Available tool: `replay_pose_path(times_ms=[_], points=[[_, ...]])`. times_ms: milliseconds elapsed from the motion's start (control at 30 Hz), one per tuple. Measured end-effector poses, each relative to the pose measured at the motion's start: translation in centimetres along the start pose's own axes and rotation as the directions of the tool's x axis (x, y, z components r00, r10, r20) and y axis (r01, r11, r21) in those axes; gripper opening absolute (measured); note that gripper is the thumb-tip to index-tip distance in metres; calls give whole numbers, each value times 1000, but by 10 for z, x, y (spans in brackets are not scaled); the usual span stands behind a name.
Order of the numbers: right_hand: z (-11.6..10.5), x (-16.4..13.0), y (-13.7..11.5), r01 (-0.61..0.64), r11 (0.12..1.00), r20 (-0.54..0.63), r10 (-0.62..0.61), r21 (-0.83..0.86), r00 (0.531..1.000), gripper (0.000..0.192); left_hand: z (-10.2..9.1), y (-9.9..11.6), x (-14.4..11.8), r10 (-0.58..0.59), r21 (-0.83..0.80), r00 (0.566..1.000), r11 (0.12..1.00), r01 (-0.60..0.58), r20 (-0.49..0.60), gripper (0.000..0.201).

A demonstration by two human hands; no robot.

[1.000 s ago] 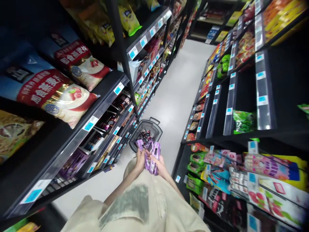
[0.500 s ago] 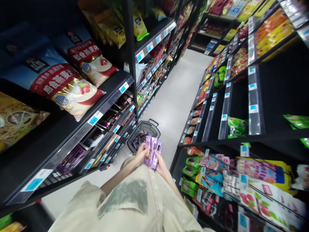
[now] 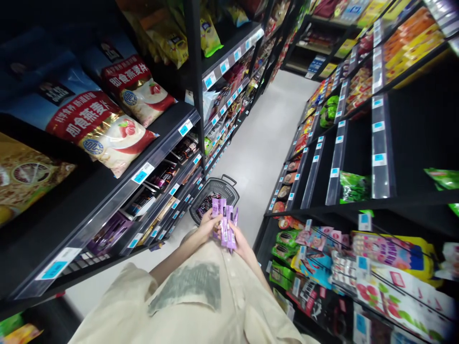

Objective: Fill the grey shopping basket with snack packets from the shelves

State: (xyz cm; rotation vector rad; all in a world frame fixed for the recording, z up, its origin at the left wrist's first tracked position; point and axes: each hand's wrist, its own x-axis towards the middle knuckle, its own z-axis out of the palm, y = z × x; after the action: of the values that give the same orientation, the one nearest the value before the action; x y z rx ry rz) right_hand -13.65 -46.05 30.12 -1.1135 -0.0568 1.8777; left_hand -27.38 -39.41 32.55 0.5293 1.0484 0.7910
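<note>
Several slim purple snack packets (image 3: 225, 234) are fanned out between my two hands, in front of my waist. My left hand (image 3: 207, 227) is closed on the packets at the left side, its thumb across them. Closed round their right side and lower part is my right hand (image 3: 239, 241). What the packets contain cannot be told. Just beyond my hands, a dark grey shopping basket (image 3: 232, 188) stands on the floor, and dark-wrapped packets (image 3: 207, 203) lie inside it.
At left, a shelf (image 3: 118, 188) bears large oatmeal bags (image 3: 103, 129), with purple packets (image 3: 109, 231) lower down. The right-hand shelves (image 3: 322, 210) hold green bags (image 3: 353, 186) and hanging snack bags (image 3: 387, 248). Between them runs the pale aisle floor (image 3: 254, 138).
My left hand has shifted some of the purple packets, and they now sit spread differently, with one group further left. The basket has stayed where it was.
</note>
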Motion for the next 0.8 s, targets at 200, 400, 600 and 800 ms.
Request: replay_pose_path(times_ms=[200,400,600,800], points=[[-17,-7,6,-88,996,89,85,29,992,36,7,9,1,-10,-13,996,1000,11,90,60],[-8,-8,10,206,978,-176,-208,-34,962,51,5,-1,8,-40,-23,998,999,39,-38,70],[-1,-7,9,313,915,-200,-366,-254,909,52,7,-14,3,-36,-17,995,999,38,97,69],[0,-14,5,241,962,-211,-265,-132,941,44,-1,-16,8,117,114,988,988,-105,-103,69]])
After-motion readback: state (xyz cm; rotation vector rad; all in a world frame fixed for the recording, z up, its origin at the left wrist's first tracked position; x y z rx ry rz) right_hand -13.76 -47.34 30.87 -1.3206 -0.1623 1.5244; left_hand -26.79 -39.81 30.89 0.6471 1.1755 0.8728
